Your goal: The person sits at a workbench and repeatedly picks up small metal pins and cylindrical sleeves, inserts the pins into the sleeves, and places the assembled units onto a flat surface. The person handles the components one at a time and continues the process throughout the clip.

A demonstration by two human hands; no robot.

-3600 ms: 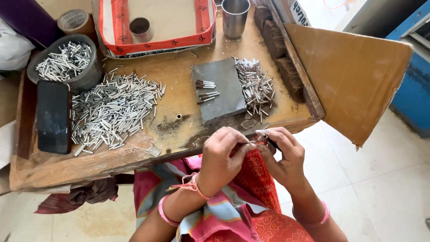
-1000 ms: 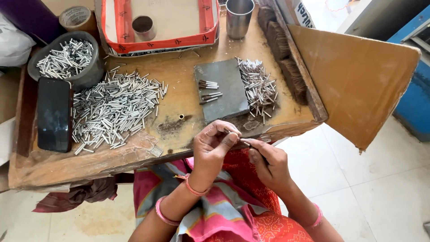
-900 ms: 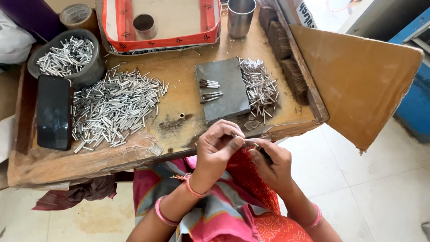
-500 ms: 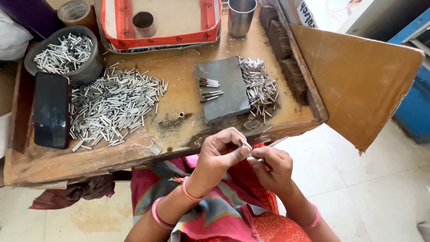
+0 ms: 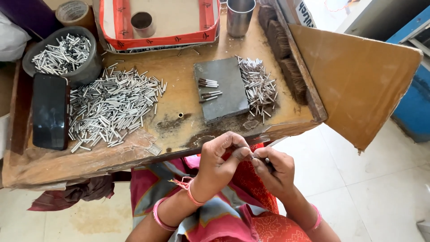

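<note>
Since half a second back the hands have barely shifted, just tucked a touch closer together below the near edge of the counter (image 5: pixel 179 139). The left hand (image 5: pixel 221 159) is curled tight, thumb and fingertips pinched on something tiny at the spot where both hands meet; I can't tell what it is. The right hand (image 5: pixel 275 168) is clenched around a thin dark rod-like piece (image 5: pixel 267 160) poking out between its fingers, right up against the left fingertips.

Up on the counter, a big loose pile of silver pins (image 5: pixel 112 105) sits to the left, with a black phone (image 5: pixel 50 111) just beside it on the far-left side. A grey bowl (image 5: pixel 85 71) behind it holds more pins. In the middle there's a flat grey slab (image 5: pixel 224 96) with a few pins lying on it, and a smaller heap of pins (image 5: pixel 259 85) touching its right side. At the far edge stand a red-rimmed tray (image 5: pixel 156 41) and a steel cup (image 5: pixel 239 18).
</note>
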